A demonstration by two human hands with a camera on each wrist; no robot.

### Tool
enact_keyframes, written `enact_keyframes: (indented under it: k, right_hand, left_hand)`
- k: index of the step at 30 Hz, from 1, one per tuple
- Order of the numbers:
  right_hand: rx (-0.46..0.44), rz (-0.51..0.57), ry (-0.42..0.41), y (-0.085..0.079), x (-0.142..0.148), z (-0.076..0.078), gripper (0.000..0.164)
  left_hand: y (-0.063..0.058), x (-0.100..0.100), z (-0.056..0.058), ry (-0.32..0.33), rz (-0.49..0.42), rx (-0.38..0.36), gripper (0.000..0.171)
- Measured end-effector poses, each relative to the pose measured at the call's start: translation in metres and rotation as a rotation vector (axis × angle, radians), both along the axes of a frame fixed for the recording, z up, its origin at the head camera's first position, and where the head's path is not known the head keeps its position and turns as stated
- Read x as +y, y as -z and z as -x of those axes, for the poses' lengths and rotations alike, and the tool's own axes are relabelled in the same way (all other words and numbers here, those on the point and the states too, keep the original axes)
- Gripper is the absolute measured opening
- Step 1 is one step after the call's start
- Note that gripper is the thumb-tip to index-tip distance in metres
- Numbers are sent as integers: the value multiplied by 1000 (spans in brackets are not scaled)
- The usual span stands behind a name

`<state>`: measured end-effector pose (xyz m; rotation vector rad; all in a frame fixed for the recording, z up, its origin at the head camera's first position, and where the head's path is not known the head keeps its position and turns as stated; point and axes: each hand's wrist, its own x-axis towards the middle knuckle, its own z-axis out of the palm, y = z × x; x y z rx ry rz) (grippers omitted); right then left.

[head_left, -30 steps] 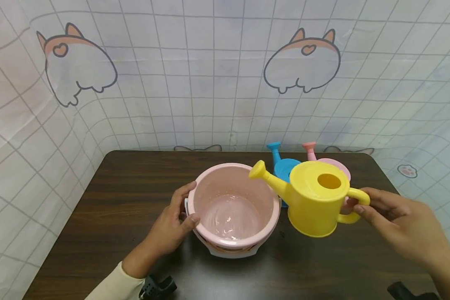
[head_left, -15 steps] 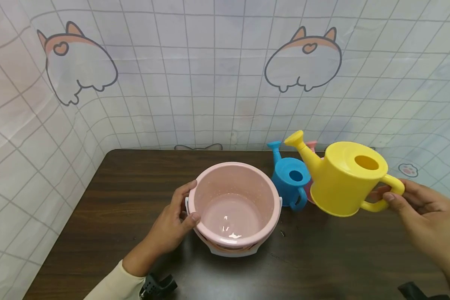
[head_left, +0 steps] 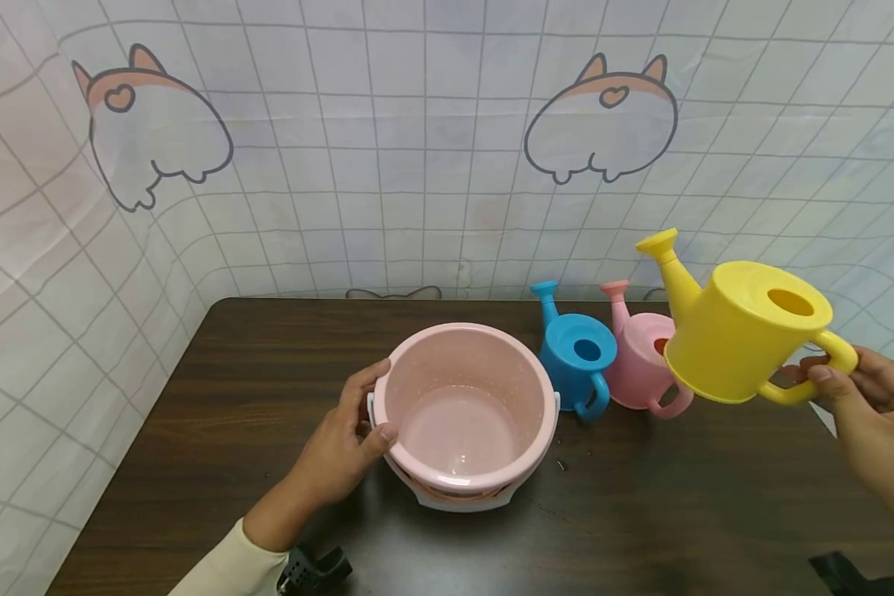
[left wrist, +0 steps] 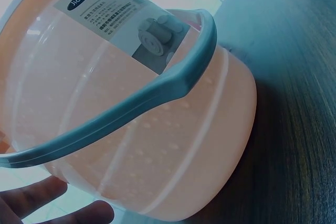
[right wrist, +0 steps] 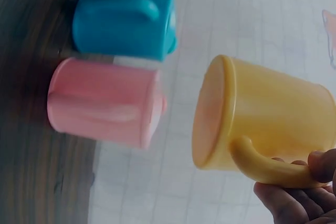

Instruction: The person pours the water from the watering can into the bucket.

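Observation:
A pink bucket (head_left: 458, 480) stands upright on the table with a little clear liquid at its bottom. My left hand (head_left: 350, 439) holds it at the left of its rim, thumb over the edge. In the left wrist view, the bucket's wall (left wrist: 157, 156), grey-looking handle and label fill the frame. A yellow watering can (head_left: 745, 339) hangs in the air at the right, spout pointing up and left. The fingers of my right hand (head_left: 875, 414) pinch its handle. In the right wrist view, the yellow can (right wrist: 278, 114) is well apart from the tabletop.
A blue watering can (head_left: 577, 352) and a pink watering can (head_left: 641, 364) stand side by side behind and right of the bucket. Small drops lie on the dark wooden table (head_left: 268, 372). A gridded cloth (head_left: 417, 165) hangs along the table's back and sides.
My right hand has carried the yellow watering can up and to the right, away from the bucket. The blue and pink cans are now uncovered. My left hand has stayed on the bucket.

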<state>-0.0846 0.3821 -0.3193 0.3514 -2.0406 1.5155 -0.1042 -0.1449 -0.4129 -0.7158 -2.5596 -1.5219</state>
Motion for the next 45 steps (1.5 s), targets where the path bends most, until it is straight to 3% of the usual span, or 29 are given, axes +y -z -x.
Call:
enact_keyframes:
  k: [6,11,18,24,28,32,34,39,45]
  right_hand:
    - [-63,-127,227,5,11,4,39]
    - [-87,-86,324,11,14,7,37]
    - [-91,-130,398,25,22,14,31]
    - [-269,-89,468,31,30,21,23]
    - [-353,-117,476,37,37,23,10]
    - [-415,-177,514,45,43,26,40]
    - [-445,-221,571,48,45,28,50]
    - [-527,-333,690,59,46,34,53]
    - [-561,-376,708,68,47,38,53]
  left_hand:
    - [0,0,0,-1,-4,8,71]
    - [1,0,0,-6,3,10,71]
    - [1,0,0,-3,5,9,71]
    - [1,0,0,-5,4,11,71]
    - [2,0,0,-2,3,5,70]
    - [2,0,1,1,3,10,70]
    - [2,0,1,-1,5,13,70]
    - [2,0,0,-3,8,4,70]
    - [1,0,1,-3,5,0,70]
